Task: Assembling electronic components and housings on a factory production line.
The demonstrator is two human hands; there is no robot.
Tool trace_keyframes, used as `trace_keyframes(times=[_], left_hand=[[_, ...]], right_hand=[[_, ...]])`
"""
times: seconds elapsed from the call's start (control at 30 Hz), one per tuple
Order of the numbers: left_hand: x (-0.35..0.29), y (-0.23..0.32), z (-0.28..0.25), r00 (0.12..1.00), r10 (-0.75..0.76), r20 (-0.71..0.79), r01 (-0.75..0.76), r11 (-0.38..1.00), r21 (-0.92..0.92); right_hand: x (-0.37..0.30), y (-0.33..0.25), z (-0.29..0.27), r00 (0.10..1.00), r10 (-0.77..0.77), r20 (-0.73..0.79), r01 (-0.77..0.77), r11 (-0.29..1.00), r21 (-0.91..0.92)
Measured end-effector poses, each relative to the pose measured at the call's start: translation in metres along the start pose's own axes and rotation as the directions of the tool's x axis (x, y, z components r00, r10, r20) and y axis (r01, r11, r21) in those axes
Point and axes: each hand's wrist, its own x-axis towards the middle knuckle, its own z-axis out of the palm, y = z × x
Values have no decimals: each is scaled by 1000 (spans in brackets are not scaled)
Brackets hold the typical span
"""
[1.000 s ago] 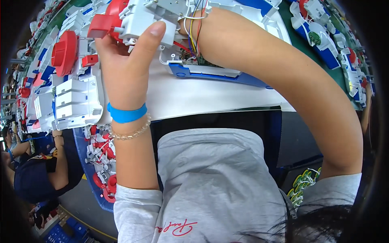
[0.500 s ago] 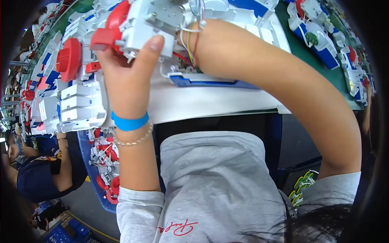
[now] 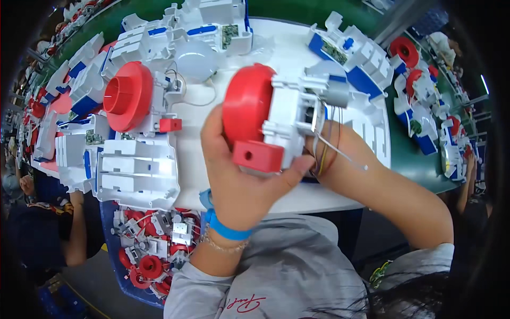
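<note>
My left hand (image 3: 228, 181) grips a motor assembly of red and white plastic from its near side, thumb stretched along the white body. The assembly has a round red housing (image 3: 247, 101), a red block (image 3: 258, 156) with a hole, a white gearbox body (image 3: 289, 117) and a silver motor (image 3: 336, 93). Thin coloured wires (image 3: 332, 141) hang from it in front of my right hand (image 3: 345, 146). That hand is close against the assembly's right side, its fingers hidden behind the body and wires. Below them lies a white casing (image 3: 366, 119), partly covered.
A second red and white assembly (image 3: 130, 95) rests left on white casings (image 3: 138, 170). More white and blue casings (image 3: 350, 53) stand at the back and right. A blue bin (image 3: 114, 255) of similar assemblies sits below the table's left edge. Another person's arm (image 3: 77, 228) is at far left.
The view has shifted, so the bench and both hands sit lower in it. The assembly has turned, showing more of its round red housing. My left hand still holds it.
</note>
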Motion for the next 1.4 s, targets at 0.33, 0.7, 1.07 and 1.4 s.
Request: trace_keyframes(times=[0.33, 0.7, 1.07, 1.4], left_hand=[[7, -7, 0, 989, -147, -6, 144, 978, -151], [6, -18, -4, 998, -47, 41, 48, 998, -31], [5, -17, -4, 995, -64, 71, 67, 997, -46], [6, -14, 0, 986, -165, -14, 161, 977, -136]], right_hand=[[10, 1, -6, 990, 72, 118, -74, 997, 5], [10, 7, 1, 995, 57, 81, -58, 998, 14], [12, 0, -11, 994, 75, 77, -69, 995, -78], [14, 6, -8, 973, 156, 167, -164, 986, 35]])
